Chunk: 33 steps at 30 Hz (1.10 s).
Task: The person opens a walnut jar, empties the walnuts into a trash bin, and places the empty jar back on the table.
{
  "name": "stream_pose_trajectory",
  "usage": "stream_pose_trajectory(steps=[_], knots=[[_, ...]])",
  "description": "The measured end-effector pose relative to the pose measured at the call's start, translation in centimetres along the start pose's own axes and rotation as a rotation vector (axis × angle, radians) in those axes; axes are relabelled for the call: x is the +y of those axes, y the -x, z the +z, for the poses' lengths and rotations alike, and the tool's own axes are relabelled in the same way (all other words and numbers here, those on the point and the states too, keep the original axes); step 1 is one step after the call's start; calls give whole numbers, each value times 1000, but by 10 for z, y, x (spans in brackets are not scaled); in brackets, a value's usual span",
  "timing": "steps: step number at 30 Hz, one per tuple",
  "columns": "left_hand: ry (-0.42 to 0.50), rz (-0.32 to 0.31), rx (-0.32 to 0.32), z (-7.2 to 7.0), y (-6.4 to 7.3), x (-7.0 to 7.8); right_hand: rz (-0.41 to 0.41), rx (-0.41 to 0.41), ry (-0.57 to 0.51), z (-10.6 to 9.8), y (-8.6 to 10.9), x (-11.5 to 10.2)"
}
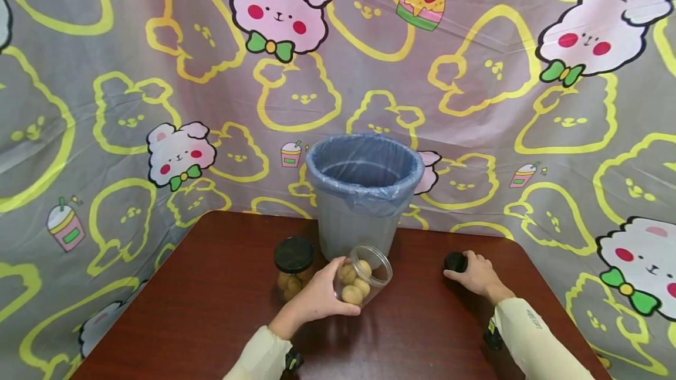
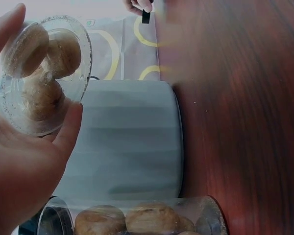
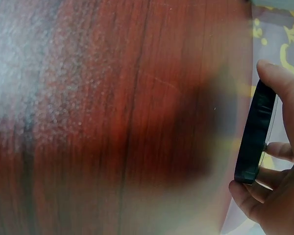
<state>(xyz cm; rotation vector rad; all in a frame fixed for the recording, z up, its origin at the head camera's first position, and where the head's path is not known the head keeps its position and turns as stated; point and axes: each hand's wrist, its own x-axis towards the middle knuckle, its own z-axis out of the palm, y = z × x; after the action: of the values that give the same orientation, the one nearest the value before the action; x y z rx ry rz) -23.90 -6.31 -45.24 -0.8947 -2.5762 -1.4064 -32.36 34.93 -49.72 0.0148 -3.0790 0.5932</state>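
My left hand (image 1: 323, 297) grips a clear plastic jar (image 1: 381, 279) by its side, its uncovered mouth tilted up and to the right. Several round tan cookies or nuts (image 1: 352, 294) lie inside it; their exact kind I cannot tell. In the left wrist view the thumb and fingers (image 2: 71, 127) curl round the jar. Over the right part of the table, my right hand (image 1: 482, 277) holds a black jar lid (image 1: 455, 262) by its edge. The right wrist view has that lid (image 3: 255, 132) on edge between thumb and fingers.
A second jar (image 1: 291, 286) of the same round pieces, capped with a black lid (image 1: 293, 254), stands left of my left hand. Behind the held jar is a grey bin (image 1: 352, 224) with a blue liner (image 1: 364, 189). A patterned cloth (image 1: 369, 75) hangs behind the brown table (image 1: 227, 268).
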Motion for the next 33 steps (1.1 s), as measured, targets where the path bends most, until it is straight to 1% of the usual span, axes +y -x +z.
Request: stream_pose_trajectory(steps=[9,14,21,28,33], knots=[[-15,-1,-7,1,0,-1,16,-1,-3,2,1,5],[-23,11,-7,1,0,-1,27,-2,1,6,1,9],[-5,-20,-16,1,2,0,36,-6,6,8,0,13],[-18,-22,-5,0,3,0,7,-9,29,11,-3,10],[-21,-28,-10,-1,3,0,-9,-6,49,13,-6,11]])
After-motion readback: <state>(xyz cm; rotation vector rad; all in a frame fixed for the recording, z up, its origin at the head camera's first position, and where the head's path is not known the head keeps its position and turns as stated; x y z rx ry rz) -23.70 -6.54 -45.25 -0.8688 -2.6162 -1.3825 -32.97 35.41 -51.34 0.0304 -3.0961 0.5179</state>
